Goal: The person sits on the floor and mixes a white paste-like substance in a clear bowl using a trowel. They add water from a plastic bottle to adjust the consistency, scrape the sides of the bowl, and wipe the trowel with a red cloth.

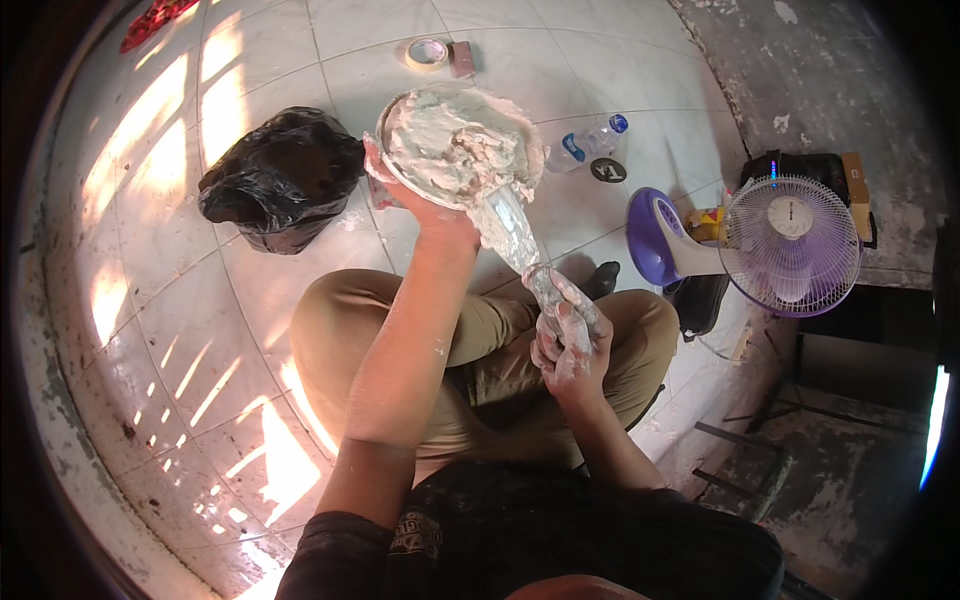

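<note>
My left hand (pixel 424 202) holds up a round, shallow vessel (pixel 409 185) from below and from its left side. A thick heap of pale, putty-like paste (pixel 457 139) fills it and spills over the rim. My right hand (pixel 571 345) grips the handle of a paste-smeared putty knife (pixel 519 234). The knife's blade touches the lower right edge of the heap, with paste clinging around it. White smears coat the fingers of my right hand, and some paste is on my left fingers.
A black plastic bag (pixel 281 180) sits left of the vessel. Beyond it lie a tape roll (pixel 410 55) and a reddish block (pixel 463 60). A clear bottle (pixel 589 144) and a black disc (pixel 607 171) lie right, near a purple-and-white fan (pixel 791 244). Tiled floor (pixel 180 315) surrounds my crossed legs.
</note>
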`<state>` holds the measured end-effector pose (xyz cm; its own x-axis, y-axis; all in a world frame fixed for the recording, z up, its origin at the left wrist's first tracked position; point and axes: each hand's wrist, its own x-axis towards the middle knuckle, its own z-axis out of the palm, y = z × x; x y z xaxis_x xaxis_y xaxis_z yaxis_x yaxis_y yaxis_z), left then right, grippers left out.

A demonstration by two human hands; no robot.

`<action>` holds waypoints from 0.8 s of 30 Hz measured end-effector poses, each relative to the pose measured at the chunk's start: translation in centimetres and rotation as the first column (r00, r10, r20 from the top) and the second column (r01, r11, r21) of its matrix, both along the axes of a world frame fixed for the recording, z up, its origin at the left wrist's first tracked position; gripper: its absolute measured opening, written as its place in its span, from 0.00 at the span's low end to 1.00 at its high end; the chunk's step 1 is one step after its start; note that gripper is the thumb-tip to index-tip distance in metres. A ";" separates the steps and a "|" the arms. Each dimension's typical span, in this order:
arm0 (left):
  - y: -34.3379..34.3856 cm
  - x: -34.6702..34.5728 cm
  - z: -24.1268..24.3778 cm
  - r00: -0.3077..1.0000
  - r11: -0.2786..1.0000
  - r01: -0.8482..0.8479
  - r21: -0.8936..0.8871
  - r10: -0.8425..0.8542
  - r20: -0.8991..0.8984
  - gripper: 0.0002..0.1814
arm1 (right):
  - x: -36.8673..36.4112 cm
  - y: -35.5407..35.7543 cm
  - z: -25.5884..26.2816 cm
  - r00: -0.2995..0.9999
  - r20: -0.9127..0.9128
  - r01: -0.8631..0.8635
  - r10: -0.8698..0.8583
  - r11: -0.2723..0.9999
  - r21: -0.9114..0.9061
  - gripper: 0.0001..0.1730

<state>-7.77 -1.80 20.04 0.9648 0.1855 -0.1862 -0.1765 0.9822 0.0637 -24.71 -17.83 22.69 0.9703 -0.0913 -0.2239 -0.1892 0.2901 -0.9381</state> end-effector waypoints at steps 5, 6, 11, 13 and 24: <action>0.4 0.2 -0.1 0.998 0.997 0.055 -0.054 -0.056 -0.008 0.50 | -0.4 -1.5 3.0 0.998 -0.023 0.051 -0.052 0.997 -0.057 0.21; 0.5 0.1 0.1 0.995 0.989 0.101 -0.110 -0.100 0.008 0.51 | -0.4 -2.2 3.4 0.998 0.003 0.064 -0.064 0.995 -0.078 0.21; 0.6 0.0 0.1 0.985 0.965 0.174 -0.194 -0.168 0.049 0.52 | 2.1 -3.2 4.7 0.955 0.249 0.219 -0.160 0.948 -0.232 0.18; 0.6 0.0 -0.1 0.981 0.972 0.176 -0.153 -0.162 0.104 0.51 | 2.8 -3.6 3.7 0.951 0.286 0.224 -0.114 0.894 -0.388 0.18; 0.1 0.2 -0.7 0.997 0.992 0.070 -0.104 -0.067 0.029 0.53 | 1.0 -0.9 2.2 0.984 0.151 0.135 -0.092 0.944 -0.301 0.21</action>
